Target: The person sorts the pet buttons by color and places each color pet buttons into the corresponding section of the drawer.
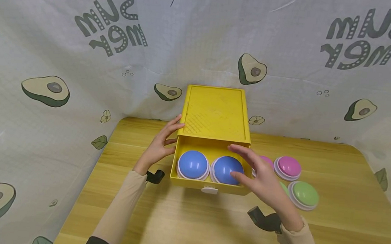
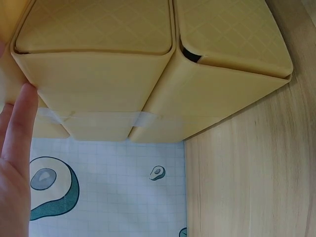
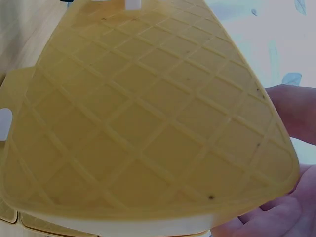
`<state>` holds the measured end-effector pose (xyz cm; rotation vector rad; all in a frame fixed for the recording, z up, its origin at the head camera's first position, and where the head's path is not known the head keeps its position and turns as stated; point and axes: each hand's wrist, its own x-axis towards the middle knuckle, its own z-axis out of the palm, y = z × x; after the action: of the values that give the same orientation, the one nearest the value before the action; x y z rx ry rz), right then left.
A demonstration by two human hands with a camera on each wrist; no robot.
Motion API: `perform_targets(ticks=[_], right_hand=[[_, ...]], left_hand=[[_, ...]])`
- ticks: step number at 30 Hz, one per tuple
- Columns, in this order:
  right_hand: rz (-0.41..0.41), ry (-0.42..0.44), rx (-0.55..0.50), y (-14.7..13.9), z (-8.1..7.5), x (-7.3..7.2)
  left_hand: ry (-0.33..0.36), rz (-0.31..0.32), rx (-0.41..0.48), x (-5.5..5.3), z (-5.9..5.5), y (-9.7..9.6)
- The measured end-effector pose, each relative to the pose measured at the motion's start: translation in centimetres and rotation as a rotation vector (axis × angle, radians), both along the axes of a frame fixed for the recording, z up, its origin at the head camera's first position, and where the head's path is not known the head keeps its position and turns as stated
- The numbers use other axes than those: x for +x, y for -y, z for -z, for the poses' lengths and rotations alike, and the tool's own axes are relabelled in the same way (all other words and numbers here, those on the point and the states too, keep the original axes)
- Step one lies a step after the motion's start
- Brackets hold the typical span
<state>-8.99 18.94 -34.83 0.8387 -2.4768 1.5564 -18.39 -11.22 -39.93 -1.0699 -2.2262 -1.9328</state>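
Note:
A yellow drawer box (image 1: 216, 112) stands by the back curtain with its drawer (image 1: 190, 183) pulled out. Inside the drawer sit a left blue dome (image 1: 193, 164) and a right blue dome (image 1: 224, 167), each round with a white rim, like push buttons. My left hand (image 1: 160, 144) touches the box's left side with extended fingers. Over the drawer's right part, my right hand (image 1: 260, 174) is spread; its thumb overlaps the right dome. In the left wrist view, fingers (image 2: 24, 123) rest along a yellow box side. A waffle-patterned yellow panel (image 3: 158, 108) fills the right wrist view.
Right of the drawer lie a pink dome (image 1: 289, 166) and a green dome (image 1: 305, 193), with another of each partly hidden behind the right hand. A white avocado-print curtain (image 1: 202, 41) hangs behind the wooden table (image 1: 186, 229). The drawer has a white handle (image 1: 209, 190).

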Motion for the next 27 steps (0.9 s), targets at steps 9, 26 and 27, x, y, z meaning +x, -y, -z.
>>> perform_targets(ticks=[9, 26, 27], right_hand=[[0.007, 0.004, -0.009, 0.0, 0.0, -0.1], [-0.035, -0.005, -0.175, -0.4, -1.0, 1.7], [-0.044, 0.008, -0.186, -0.5, -1.1, 1.9]], left_hand=[[0.018, -0.01, 0.003, 0.0, 0.0, 0.0], [0.012, 0.004, 0.006, 0.0, 0.1, 0.0], [0.011, 0.005, 0.007, 0.0, 0.1, 0.0]])
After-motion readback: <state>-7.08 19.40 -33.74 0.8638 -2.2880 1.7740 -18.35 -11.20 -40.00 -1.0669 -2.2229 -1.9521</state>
